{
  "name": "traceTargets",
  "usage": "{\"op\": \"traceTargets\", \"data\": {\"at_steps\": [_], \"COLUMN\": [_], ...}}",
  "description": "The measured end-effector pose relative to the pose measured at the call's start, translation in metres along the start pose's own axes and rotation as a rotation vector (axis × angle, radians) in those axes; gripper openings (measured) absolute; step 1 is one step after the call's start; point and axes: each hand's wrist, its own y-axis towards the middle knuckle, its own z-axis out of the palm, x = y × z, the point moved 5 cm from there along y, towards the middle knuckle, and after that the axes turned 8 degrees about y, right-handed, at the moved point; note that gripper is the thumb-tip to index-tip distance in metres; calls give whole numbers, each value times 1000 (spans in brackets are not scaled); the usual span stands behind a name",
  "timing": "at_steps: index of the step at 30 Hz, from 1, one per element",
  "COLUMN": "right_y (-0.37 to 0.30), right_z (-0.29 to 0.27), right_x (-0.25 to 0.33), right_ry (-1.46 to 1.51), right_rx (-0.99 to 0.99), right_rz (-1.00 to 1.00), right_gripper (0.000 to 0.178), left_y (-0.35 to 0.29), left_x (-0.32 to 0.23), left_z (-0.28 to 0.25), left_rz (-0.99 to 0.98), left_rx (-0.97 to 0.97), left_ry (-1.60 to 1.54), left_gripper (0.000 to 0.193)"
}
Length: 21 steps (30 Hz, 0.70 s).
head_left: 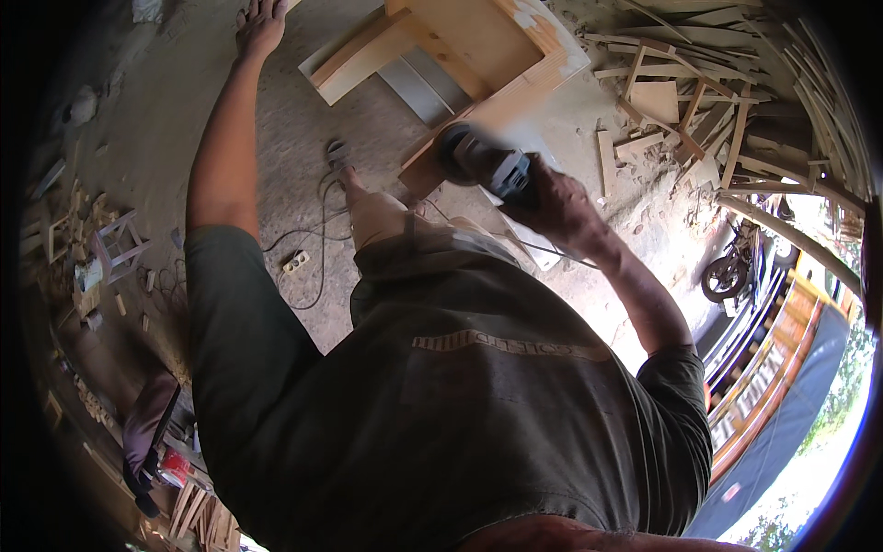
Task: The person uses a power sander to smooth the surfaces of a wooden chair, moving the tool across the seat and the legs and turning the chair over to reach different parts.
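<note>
My right hand (563,204) is wrapped round the body of an angle grinder (501,170). Its round disc lies against the near end of a wooden furniture piece (478,115), and a pale blur of dust hangs beside the tool. That piece looks like a box-like frame with boards and an inner panel. Far up at the top edge of the view is my left hand (261,32), with its arm stretched out and fingers extended. A sliver of pale wood shows beside those fingers; whether they touch it I cannot tell.
A power cord loops over the dusty floor near a pale socket strip (296,262) by my feet. Scrap boards and broken frames (681,101) lie heaped at far right. A motorcycle (727,274) stands at right, a small wooden frame (118,247) at left.
</note>
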Motion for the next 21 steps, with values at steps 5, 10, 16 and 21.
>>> {"op": "traceTargets", "data": {"at_steps": [5,10,16,21], "right_y": [28,50,35,16], "right_z": [-66,-132,-82,-30], "right_x": [-68,-133,-73,-19], "right_ry": [70,100,176,41], "right_rx": [-127,-376,-188,8], "right_rz": [276,131,184,43], "right_gripper": [78,79,73,72], "left_y": [-1,-2,-8,-10], "left_x": [-43,-40,-54,-58], "left_z": [-32,-47,-73,-89], "left_rz": [-69,-64,-108,-138], "left_rx": [69,113,269,376], "left_ry": [-87,-35,-65,-88], "left_gripper": [76,75,74,73]}}
